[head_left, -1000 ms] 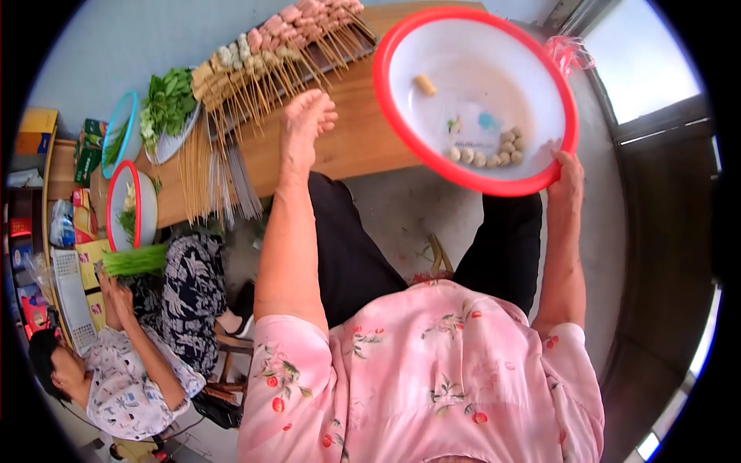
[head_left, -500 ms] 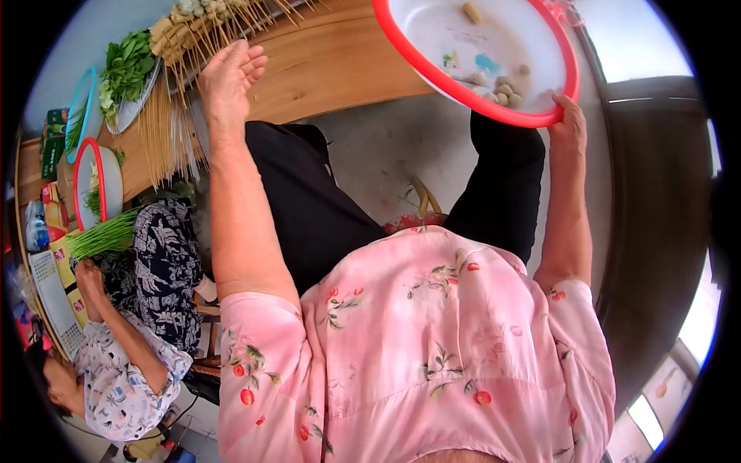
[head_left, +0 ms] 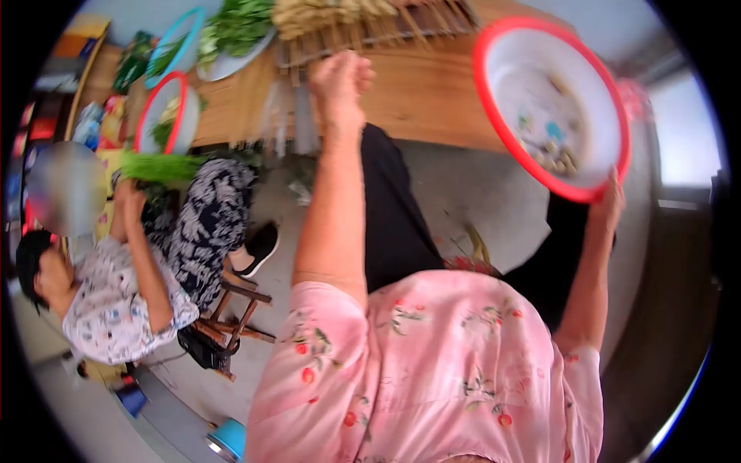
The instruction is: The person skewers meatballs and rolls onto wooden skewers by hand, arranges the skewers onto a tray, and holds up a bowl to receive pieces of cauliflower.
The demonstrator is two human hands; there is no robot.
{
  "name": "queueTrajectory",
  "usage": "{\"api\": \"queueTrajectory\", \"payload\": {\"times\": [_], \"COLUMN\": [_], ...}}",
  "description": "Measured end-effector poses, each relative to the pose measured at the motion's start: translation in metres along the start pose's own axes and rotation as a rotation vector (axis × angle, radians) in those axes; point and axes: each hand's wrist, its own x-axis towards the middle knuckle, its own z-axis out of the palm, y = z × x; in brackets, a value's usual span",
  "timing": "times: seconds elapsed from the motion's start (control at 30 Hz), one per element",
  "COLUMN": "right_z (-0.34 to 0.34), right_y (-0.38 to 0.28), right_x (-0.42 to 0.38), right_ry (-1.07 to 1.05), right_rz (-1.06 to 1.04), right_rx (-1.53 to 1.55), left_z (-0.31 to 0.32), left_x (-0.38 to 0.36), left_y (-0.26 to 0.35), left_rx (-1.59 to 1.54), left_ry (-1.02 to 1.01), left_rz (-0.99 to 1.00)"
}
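My right hand (head_left: 610,202) grips the near right rim of a white plastic basin (head_left: 622,104) with a red rim. The basin is tilted towards me. Inside it lie several small greyish-brown balls (head_left: 557,160) and a blue patch on the bottom. My left hand (head_left: 340,83) is raised over the table edge with its fingers curled in; whether anything is inside them is hidden. Just beyond it, skewered food pieces (head_left: 332,17) lie in a row, their sticks pointing towards me.
The wooden table (head_left: 432,96) runs across the front. Leafy greens (head_left: 235,31) on a plate, a blue-rimmed basket (head_left: 185,50) and another red-rimmed basin (head_left: 182,116) stand to the left. A seated co-worker (head_left: 116,301) holds long green stalks (head_left: 160,166) beside a wooden stool (head_left: 239,309).
The view has swung left, so everything sits further right and more of the co-worker shows. My left hand's fingers are curled tighter. The basin stays in my right hand.
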Motion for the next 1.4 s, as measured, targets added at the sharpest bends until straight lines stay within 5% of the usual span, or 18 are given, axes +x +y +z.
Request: {"api": "queueTrajectory", "payload": {"times": [0.07,0.1,0.2,0.37,0.53,0.87,1.03,1.17,1.4], "right_z": [-0.032,-0.021,-0.025,-0.024,-0.015,-0.002,-0.007,0.013,0.024], "right_y": [0.023,0.011,-0.026,-0.057,-0.038,-0.028,-0.025,-0.036,-0.048], "right_x": [0.04,0.035,0.034,0.037,0.042,0.046,0.046,0.025,0.004], "right_ry": [0.01,0.204,0.136,0.001,-0.026,-0.025,-0.009,0.023,0.044], "right_rz": [-0.036,-0.053,-0.195,-0.183,-0.031,0.053,0.053,0.025,-0.019], "right_rx": [-0.03,-0.113,-0.28,-0.304,-0.327,-0.213,-0.147,-0.143,-0.049], "left_z": [-0.006,-0.012,-0.05,-0.189,-0.273,-0.279,-0.272,-0.296,-0.269], "left_x": [-0.007,-0.011,-0.02,-0.002,0.027,0.037,0.031,0.033,0.023], "left_y": [0.011,0.016,0.011,-0.08,-0.085,-0.066,-0.062,-0.065,-0.031], "left_rx": [0.014,0.037,0.093,0.418,0.392,0.311,0.24,0.643,0.387], "left_ry": [0.01,0.037,0.054,0.592,0.894,0.643,0.677,0.61,0.62], "left_rz": [0.006,0.014,-0.005,0.122,0.05,-0.36,-0.323,0.017,-0.133]}}
